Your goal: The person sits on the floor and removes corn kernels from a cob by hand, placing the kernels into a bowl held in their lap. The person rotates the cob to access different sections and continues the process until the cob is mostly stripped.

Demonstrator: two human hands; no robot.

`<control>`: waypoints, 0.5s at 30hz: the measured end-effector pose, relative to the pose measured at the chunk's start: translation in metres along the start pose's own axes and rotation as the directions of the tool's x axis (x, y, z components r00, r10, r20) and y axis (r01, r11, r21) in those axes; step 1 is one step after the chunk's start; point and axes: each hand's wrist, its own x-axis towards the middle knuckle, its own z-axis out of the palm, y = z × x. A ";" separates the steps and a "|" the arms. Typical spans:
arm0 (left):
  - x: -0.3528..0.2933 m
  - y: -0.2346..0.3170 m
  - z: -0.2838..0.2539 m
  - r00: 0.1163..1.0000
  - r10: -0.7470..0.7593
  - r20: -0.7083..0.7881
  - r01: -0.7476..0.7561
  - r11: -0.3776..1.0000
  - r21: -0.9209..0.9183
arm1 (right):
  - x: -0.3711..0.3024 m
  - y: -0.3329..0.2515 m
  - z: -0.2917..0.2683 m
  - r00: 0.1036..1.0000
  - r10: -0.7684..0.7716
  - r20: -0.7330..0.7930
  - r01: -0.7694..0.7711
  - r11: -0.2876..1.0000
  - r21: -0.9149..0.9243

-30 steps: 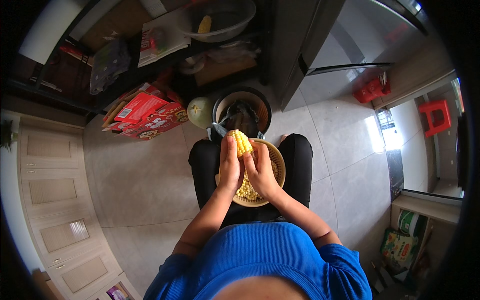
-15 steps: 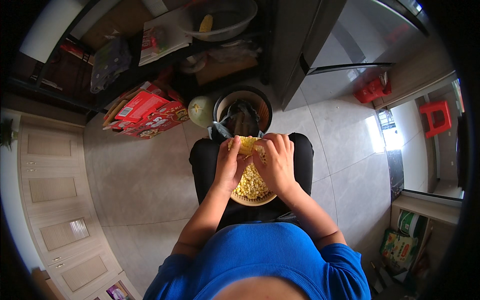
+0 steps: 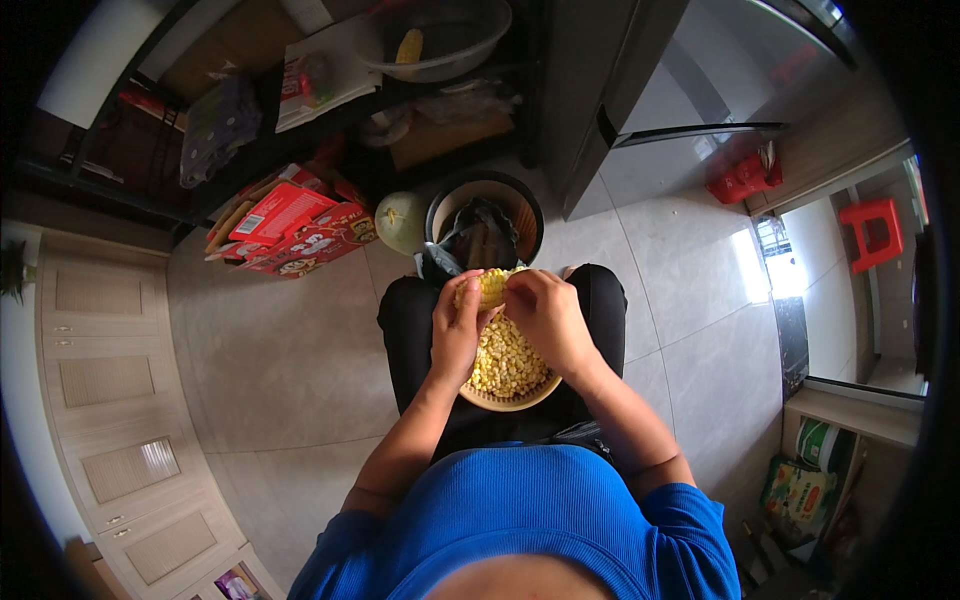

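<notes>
A partly stripped corn cob (image 3: pixel 490 288) is held above my lap, over a round tan basket (image 3: pixel 507 403) filled with loose yellow corn kernels (image 3: pixel 508 362). My left hand (image 3: pixel 460 318) wraps around the cob's left end, with the thumb lying along it. At the other end, my right hand (image 3: pixel 545 315) is closed with its fingertips pressed on the cob; the hand hides that end. The basket rests between my thighs.
Just beyond my knees stands a round bin (image 3: pixel 533 215) with a dark bag, beside a pale green melon (image 3: pixel 402 222). Red cartons (image 3: pixel 300 230) lie left. A shelf holds a clear bowl (image 3: pixel 470 60) with a corn cob. A grey refrigerator (image 3: pixel 690 90) is at the right.
My right hand has turned and its fingers have curled in more on the cob's right end. More of the kernels in the basket now show. The left hand keeps its hold.
</notes>
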 end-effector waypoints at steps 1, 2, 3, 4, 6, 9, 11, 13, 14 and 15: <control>0.001 -0.003 -0.001 0.997 -0.070 -0.027 0.066 0.990 -0.128 | -0.002 -0.001 0.003 1.000 -0.006 -0.023 0.006 1.000 -0.012; 0.001 -0.004 -0.003 0.998 -0.067 -0.014 0.063 0.984 -0.167 | -0.006 -0.003 0.007 0.999 -0.013 -0.045 0.012 1.000 -0.024; 0.000 -0.006 -0.004 0.998 -0.062 -0.001 0.061 0.977 -0.207 | -0.008 -0.003 0.009 0.998 -0.021 -0.067 0.018 0.999 -0.036; -0.001 -0.008 -0.005 0.998 -0.058 0.011 0.059 0.967 -0.246 | -0.009 -0.002 0.010 0.998 -0.006 -0.059 0.005 1.000 -0.027; -0.005 -0.009 -0.003 1.000 -0.020 -0.014 0.017 0.981 -0.195 | -0.010 0.001 0.009 0.999 0.024 -0.043 -0.024 1.000 -0.010; -0.007 -0.014 -0.008 0.982 0.189 0.009 -0.189 0.972 0.138 | -0.012 0.004 0.007 1.000 0.016 -0.022 -0.015 0.999 0.048; -0.008 -0.016 -0.012 0.982 0.186 0.029 -0.188 0.970 0.151 | -0.011 0.004 0.005 1.000 0.022 -0.011 -0.021 0.999 0.047; -0.009 -0.016 -0.012 0.964 0.257 0.069 -0.265 0.942 0.207 | -0.009 0.005 0.001 0.999 0.028 0.025 -0.029 0.999 0.043; -0.009 -0.014 -0.012 0.940 0.325 0.103 -0.341 0.905 0.255 | -0.008 0.005 -0.001 0.998 0.031 0.055 -0.033 0.999 0.040; -0.009 -0.014 -0.012 0.910 0.389 0.141 -0.414 0.860 0.299 | -0.007 0.005 -0.002 0.996 0.034 0.085 -0.037 0.999 0.036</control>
